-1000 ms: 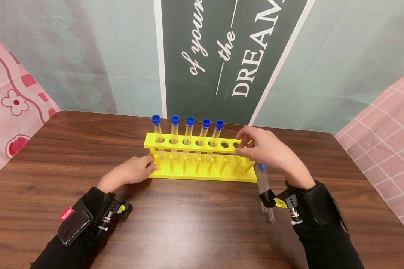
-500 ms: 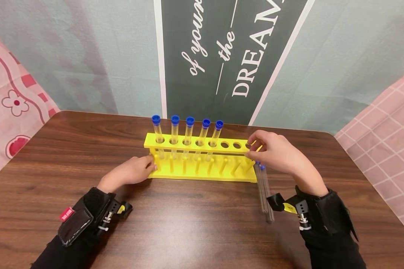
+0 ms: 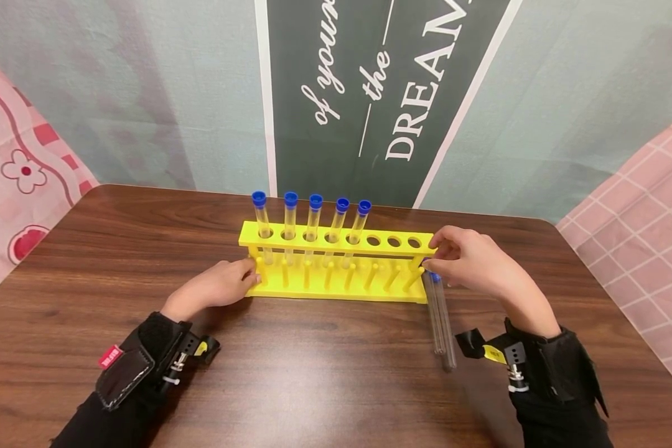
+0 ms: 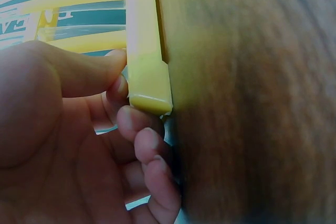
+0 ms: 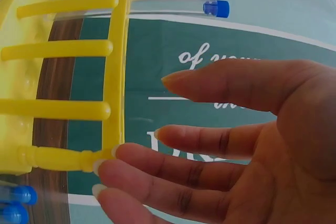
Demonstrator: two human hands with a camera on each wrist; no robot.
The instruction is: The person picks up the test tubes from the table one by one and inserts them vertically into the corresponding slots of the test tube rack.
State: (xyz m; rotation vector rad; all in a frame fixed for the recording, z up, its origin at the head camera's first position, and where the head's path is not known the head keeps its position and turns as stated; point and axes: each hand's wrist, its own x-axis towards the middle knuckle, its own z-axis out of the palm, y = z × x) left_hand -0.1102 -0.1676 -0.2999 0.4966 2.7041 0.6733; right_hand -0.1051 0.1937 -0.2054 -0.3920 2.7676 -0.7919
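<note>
A yellow test tube rack (image 3: pixel 336 292) stands on the table, its top bar holding several clear test tubes (image 3: pixel 314 214) with blue caps, grouped from the left end. Three holes at its right end hold no tube. My left hand (image 3: pixel 226 285) grips the left end of the base, thumb and fingers around it (image 4: pixel 149 80). Beside the right end of the top bar hovers my right hand (image 3: pixel 470 258), with nothing between its spread thumb and fingers; in the right wrist view its lower fingertips (image 5: pixel 102 167) overlap the end post. Two capped test tubes (image 3: pixel 439 323) lie below it.
Brown wood shows on the table (image 3: pixel 302 373) in front of the rack. Behind stands a blue-green cloth backdrop (image 3: pixel 201 93) with a dark lettered panel (image 3: pixel 347 155). Pink patterned cloth (image 3: pixel 28 143) hangs at the left, and pink tile-pattern cloth (image 3: pixel 649 230) at the right.
My right hand has moved right along the top bar, from over the second-last hole to just past the end. The left hand, the rack and the tubes have stayed put.
</note>
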